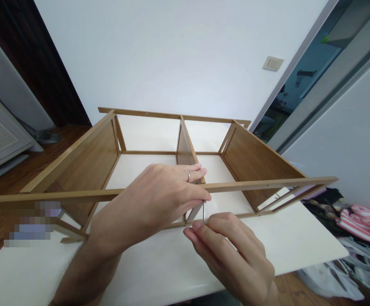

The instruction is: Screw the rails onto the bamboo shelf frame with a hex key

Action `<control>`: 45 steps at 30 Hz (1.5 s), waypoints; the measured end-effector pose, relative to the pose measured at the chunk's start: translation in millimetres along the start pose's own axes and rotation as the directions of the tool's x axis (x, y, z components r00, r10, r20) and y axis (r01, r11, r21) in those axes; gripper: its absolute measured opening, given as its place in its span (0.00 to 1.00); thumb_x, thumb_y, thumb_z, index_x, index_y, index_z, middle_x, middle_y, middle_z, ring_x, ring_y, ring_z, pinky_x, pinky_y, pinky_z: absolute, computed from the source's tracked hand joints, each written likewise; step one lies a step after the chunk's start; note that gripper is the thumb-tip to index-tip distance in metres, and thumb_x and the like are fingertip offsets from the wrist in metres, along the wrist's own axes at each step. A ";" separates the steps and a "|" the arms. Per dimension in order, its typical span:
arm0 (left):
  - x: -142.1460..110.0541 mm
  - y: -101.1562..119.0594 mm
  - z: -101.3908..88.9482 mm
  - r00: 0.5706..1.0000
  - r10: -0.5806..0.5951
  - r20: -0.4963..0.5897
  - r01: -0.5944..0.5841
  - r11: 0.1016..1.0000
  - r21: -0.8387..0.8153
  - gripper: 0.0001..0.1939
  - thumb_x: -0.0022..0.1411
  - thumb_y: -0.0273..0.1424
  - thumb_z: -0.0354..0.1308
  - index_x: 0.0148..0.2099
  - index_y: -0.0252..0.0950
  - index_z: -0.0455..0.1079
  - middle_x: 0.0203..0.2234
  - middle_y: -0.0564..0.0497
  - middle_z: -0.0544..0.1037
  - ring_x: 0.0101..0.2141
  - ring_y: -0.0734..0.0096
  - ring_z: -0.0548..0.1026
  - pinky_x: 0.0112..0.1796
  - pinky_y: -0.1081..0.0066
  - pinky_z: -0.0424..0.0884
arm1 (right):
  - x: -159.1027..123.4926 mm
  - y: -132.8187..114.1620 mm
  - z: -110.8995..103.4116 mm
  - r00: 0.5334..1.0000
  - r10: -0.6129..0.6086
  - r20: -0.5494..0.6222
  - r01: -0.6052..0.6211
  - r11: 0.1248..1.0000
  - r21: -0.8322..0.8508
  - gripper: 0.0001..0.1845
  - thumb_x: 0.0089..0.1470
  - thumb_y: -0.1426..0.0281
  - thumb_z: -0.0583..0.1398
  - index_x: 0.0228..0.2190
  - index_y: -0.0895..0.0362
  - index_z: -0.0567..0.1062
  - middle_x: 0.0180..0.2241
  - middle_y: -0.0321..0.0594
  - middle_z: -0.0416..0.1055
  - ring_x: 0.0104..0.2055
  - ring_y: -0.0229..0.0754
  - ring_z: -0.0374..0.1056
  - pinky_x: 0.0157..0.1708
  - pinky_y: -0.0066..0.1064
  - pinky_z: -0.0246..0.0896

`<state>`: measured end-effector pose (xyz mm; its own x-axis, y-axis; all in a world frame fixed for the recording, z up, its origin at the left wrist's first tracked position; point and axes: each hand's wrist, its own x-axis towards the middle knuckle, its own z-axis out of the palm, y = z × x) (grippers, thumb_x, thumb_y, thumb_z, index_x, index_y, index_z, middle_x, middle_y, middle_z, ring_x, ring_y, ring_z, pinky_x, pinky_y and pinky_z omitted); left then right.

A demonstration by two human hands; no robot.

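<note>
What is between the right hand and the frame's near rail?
A thin metal rod, shown in the head view: it rises from the right hand's fingers toward the near rail, beside the left hand's fingertips.

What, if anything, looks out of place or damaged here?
Just the heap of striped cloth and what look like plastic bags, jumbled beside the white table at right, looks untidy. The wooden frame shows no clear damage; no spill is visible.
</note>
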<state>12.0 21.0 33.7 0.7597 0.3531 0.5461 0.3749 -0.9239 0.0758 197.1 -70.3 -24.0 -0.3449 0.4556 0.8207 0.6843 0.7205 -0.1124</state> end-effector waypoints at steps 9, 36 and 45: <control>0.3 1.3 -1.2 1.000 -0.005 -0.003 0.005 1.000 -0.010 0.09 0.70 0.28 0.61 0.42 0.43 0.83 0.42 0.51 0.85 0.45 0.64 0.84 0.44 0.71 0.80 | 8.3 -2.4 2.8 0.999 -0.038 0.008 0.039 0.994 -0.098 0.07 0.62 0.80 0.63 0.42 0.60 0.74 0.24 0.34 0.70 0.25 0.36 0.63 0.27 0.31 0.60; 0.2 0.5 0.6 1.000 -0.010 0.004 0.010 1.000 0.005 0.09 0.70 0.28 0.61 0.44 0.43 0.83 0.43 0.51 0.85 0.45 0.65 0.84 0.43 0.73 0.78 | -2.3 3.2 -10.9 0.990 -0.002 0.144 0.005 1.000 -0.016 0.10 0.65 0.80 0.60 0.47 0.58 0.72 0.31 0.39 0.79 0.30 0.38 0.74 0.32 0.30 0.70; 0.8 1.1 1.0 1.000 -0.015 -0.006 0.015 0.999 0.033 0.08 0.71 0.28 0.60 0.46 0.42 0.81 0.45 0.51 0.85 0.45 0.66 0.84 0.42 0.73 0.78 | -5.5 -8.4 14.0 0.991 0.081 -0.111 -0.084 0.996 -0.022 0.21 0.60 0.83 0.62 0.53 0.57 0.72 0.31 0.39 0.82 0.29 0.41 0.79 0.30 0.30 0.76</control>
<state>13.5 20.4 33.3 0.7505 0.3662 0.5501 0.4041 -0.9130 0.0565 184.3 -71.6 -35.4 -0.2153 0.4515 0.8659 0.7250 0.6679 -0.1680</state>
